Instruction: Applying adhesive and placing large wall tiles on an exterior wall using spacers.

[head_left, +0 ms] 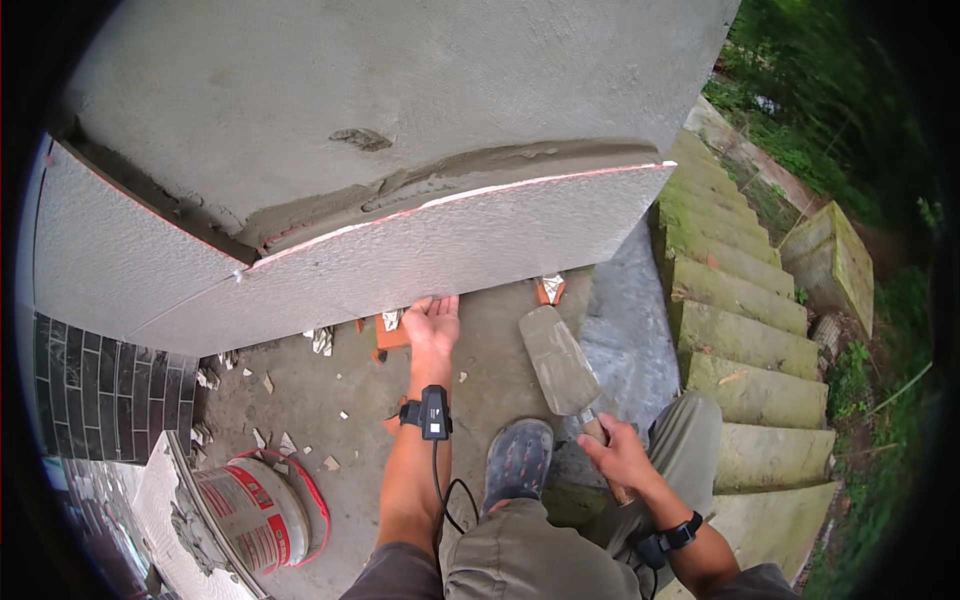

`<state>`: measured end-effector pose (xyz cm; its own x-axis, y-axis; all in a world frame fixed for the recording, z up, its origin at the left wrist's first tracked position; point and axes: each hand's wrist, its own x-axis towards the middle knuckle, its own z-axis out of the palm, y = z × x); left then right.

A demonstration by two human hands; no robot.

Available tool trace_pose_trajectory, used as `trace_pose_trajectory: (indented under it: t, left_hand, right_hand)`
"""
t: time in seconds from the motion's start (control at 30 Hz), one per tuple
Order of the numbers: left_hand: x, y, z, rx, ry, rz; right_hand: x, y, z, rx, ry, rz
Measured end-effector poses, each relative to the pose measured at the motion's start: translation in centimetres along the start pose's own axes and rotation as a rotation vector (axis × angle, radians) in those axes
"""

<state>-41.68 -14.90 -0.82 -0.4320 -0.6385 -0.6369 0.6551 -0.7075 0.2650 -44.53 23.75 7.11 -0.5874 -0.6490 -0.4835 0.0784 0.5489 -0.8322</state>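
Note:
My left hand is palm up at the lower edge of a large pale textured wall tile. Its fingers are stretched out and appear to touch that edge; nothing is gripped in them. In my right hand is the wooden handle of a trowel, its flat blade smeared with grey mortar and pointing toward the tile. Wet mortar fills the gap between the tile's top edge and the grey wall. A second pale tile meets the first at a corner on the left.
Orange brick pieces sit below the tile. A white and red bucket stands at lower left beside a mortar-smeared tile piece. Broken chips lie on the concrete floor. Mossy stone steps descend at right, with a block beyond.

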Motion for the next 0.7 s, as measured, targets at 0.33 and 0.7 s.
trace_pose_trajectory:
  t: [0.33,0.7]
  left_hand:
    - [-1.1,-0.5,0.0,0.089,0.015,-0.028]
    - [-4.3,1.7,-4.4,0.451,0.071,0.069]
  right_hand:
    - [0.0,0.9,-0.1,-0.004,0.053,-0.024]
    - [3.1,-3.2,1.4,-0.222,-0.006,-0.216]
